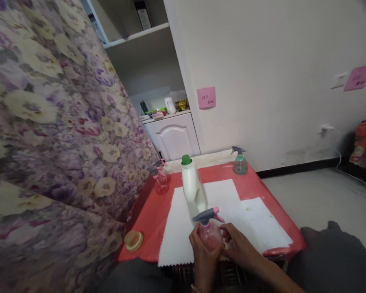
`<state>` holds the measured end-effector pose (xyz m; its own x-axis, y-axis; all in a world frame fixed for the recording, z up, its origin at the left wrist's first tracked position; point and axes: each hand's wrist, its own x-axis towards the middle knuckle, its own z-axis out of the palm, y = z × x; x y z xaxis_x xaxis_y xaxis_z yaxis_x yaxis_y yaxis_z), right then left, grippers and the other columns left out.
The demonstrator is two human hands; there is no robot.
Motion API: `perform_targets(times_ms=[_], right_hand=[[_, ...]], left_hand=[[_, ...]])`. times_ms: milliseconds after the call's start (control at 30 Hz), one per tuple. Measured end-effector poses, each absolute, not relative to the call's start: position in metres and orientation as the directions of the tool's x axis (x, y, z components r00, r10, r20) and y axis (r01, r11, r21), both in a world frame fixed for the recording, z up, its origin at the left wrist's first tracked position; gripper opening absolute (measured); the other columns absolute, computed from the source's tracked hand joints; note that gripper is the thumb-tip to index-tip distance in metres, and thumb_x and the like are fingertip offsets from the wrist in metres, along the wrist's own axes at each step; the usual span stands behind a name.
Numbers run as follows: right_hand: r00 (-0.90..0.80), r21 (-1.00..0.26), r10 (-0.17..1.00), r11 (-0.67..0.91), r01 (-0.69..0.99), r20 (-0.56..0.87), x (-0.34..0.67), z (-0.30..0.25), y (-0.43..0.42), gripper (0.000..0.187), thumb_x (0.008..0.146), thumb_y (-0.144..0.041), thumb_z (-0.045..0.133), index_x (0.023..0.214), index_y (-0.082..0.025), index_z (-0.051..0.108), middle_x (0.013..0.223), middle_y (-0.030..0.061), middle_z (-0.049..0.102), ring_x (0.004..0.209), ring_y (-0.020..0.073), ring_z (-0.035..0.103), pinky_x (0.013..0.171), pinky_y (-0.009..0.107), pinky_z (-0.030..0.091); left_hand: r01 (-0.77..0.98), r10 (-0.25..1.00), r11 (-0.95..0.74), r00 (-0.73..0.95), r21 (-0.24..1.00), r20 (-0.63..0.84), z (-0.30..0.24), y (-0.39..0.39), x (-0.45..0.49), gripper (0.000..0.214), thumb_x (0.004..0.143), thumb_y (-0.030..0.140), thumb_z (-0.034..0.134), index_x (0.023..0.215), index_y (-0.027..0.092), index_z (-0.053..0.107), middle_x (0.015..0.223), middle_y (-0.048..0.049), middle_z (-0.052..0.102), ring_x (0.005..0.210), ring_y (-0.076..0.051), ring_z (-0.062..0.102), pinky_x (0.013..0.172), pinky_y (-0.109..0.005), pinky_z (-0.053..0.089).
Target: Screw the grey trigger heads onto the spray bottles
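A small pink spray bottle (210,234) with a grey and pink trigger head stands at the near edge of the red table (152,219). My left hand (203,250) is wrapped round its body from the left. My right hand (236,246) has its fingers curled against the bottle's right side. Just behind stands a white plastic bottle (193,189) with a green cap, upright on a white sheet (183,232).
A second pink spray bottle (161,179) stands at the table's far left, a teal one (240,162) at the far right. A round yellow-green lid (133,240) lies at the near left corner. A flowered cloth (49,142) hangs along the left; a white cabinet (173,136) is behind.
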<state>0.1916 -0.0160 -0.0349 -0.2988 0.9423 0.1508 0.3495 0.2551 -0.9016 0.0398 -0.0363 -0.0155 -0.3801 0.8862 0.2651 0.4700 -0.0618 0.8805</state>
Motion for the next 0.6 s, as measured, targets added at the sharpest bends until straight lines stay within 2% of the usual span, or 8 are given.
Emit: perform_targets(times_ms=[100,200,500,600], right_hand=[[-0.348,-0.906,0.927,0.26,0.334,0.138,0.19,-0.032,-0.021,0.064,0.057,-0.005,0.055,0.119,-0.019,0.048,0.098,0.0032,0.058,0.091,0.0187,0.058,0.084,0.031,0.048],[-0.383,-0.9,0.914,0.275,0.337,0.136,0.188,-0.031,-0.025,0.067,0.057,-0.005,0.053,0.123,-0.018,0.046,0.102,0.0049,0.058,0.092,0.0187,0.059,0.087,0.032,0.047],[-0.423,-0.887,0.9,0.279,0.368,0.108,0.185,-0.036,-0.028,0.051,0.066,-0.009,0.051,0.117,-0.017,0.053,0.097,0.0061,0.062,0.085,0.0186,0.061,0.084,0.033,0.049],[-0.433,-0.887,0.898,0.258,0.383,0.074,0.182,-0.04,-0.028,0.048,0.066,-0.01,0.05,0.113,-0.018,0.056,0.094,0.0048,0.064,0.082,0.0178,0.061,0.08,0.031,0.05]], left_hand=[[0.473,0.907,-0.026,-0.36,0.881,0.22,-0.009,-0.04,0.03,0.07,0.057,0.022,0.073,0.121,0.018,0.045,0.122,-0.0123,0.053,0.122,-0.03,0.052,0.106,-0.046,0.042],[0.485,0.916,-0.003,-0.35,0.875,0.197,-0.006,-0.044,0.017,0.067,0.06,0.021,0.07,0.121,0.016,0.044,0.126,-0.0143,0.052,0.124,-0.03,0.049,0.109,-0.045,0.039],[0.453,0.878,0.047,-0.444,0.89,0.179,-0.004,-0.019,-0.079,0.067,0.065,0.031,0.071,0.124,0.017,0.045,0.129,-0.0138,0.055,0.122,-0.03,0.054,0.103,-0.042,0.045],[0.451,0.836,0.046,-0.505,0.891,0.213,0.0,0.01,-0.116,0.065,0.062,0.026,0.074,0.12,0.019,0.047,0.126,-0.0097,0.059,0.118,-0.027,0.057,0.1,-0.037,0.047]])
